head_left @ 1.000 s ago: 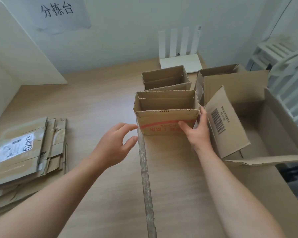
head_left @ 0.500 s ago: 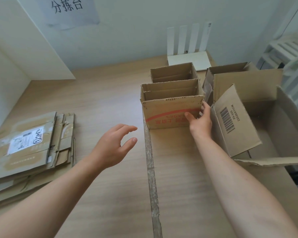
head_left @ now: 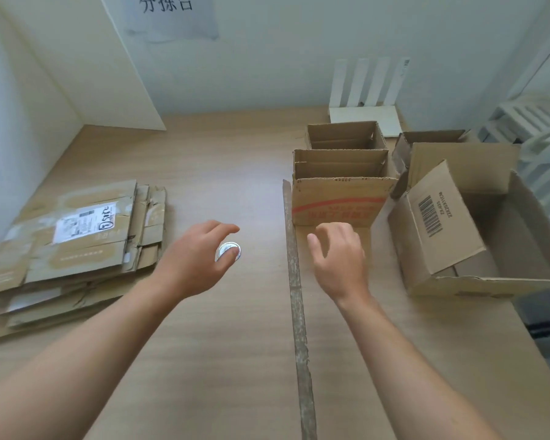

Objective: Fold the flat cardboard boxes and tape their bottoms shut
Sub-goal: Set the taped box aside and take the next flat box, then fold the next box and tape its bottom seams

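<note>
Cardboard work looked partway done. Left hand [head_left: 197, 258] and right hand [head_left: 340, 258] hovered loosely curled, holding nothing. Left of them the flat boxes [head_left: 77, 242] lay stacked, unfolded; beyond the right hand the red-striped box [head_left: 340, 201] and a farther box [head_left: 343, 134] stood erected, bottoms unseen.

Left hand [head_left: 200, 258] and right hand [head_left: 338, 258] hover loosely curled above the table [head_left: 219, 360], near a red-striped box [head_left: 340, 201]

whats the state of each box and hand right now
flat boxes: flattened, stacked, not yet folded
red-striped box: folded up, upright, top open
box behind it: upright, top open
barcode box: open, flaps out
left hand: relaxed, holding nothing
right hand: relaxed, touching no box
</note>
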The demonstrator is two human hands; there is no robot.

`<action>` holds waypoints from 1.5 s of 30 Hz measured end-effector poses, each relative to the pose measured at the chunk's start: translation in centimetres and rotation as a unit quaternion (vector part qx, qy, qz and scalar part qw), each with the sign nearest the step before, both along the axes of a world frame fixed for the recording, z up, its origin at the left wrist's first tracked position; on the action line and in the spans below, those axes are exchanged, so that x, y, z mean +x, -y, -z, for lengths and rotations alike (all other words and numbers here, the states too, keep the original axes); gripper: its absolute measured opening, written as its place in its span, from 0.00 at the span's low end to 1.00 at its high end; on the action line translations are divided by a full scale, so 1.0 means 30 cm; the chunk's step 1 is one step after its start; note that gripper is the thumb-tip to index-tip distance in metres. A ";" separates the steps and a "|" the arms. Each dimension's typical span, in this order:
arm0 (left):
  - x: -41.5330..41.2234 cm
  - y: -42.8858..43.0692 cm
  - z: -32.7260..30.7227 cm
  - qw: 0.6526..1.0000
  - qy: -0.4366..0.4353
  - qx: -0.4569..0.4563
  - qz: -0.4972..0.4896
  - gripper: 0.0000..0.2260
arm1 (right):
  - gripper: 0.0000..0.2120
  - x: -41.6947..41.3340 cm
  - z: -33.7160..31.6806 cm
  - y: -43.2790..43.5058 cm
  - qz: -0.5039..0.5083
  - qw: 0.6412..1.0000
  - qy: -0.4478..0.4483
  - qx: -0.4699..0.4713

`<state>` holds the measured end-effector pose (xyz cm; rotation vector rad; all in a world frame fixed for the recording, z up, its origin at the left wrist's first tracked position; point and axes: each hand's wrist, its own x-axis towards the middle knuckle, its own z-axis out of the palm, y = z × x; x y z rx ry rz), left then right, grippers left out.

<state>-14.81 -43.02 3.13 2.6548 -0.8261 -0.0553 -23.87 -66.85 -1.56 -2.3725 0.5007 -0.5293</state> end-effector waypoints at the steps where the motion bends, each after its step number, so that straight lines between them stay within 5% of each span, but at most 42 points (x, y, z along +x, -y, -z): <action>1: -0.004 -0.042 -0.010 1.000 0.010 0.019 0.001 0.22 | 0.11 0.011 -0.015 -0.053 -0.038 0.998 -0.016 -0.053; 10: 0.016 -0.608 -0.039 0.983 0.025 0.147 -0.107 0.16 | 0.11 0.212 -0.106 -0.599 -0.237 0.915 -0.062 -0.322; 19: 0.234 -1.130 0.036 0.967 -0.018 0.168 -0.190 0.17 | 0.17 0.445 -0.096 -1.123 -0.282 0.907 -0.148 -0.274; 29: 0.560 -1.385 0.186 0.951 -0.048 0.236 -0.195 0.17 | 0.17 0.722 -0.013 -1.243 -0.179 0.907 -0.257 -0.283; 36: 0.613 -1.399 0.282 0.937 -0.172 0.043 -0.302 0.23 | 0.14 0.804 0.085 -1.253 -0.084 0.952 -0.289 -0.051; 40: 0.586 -1.361 0.288 0.917 -0.194 -0.070 -0.342 0.30 | 0.25 0.787 0.069 -1.261 -0.011 0.973 -0.203 0.110; 45: 0.463 -1.307 0.215 0.913 -0.173 -0.164 -0.332 0.33 | 0.29 0.648 0.013 -1.209 0.039 0.943 -0.141 0.299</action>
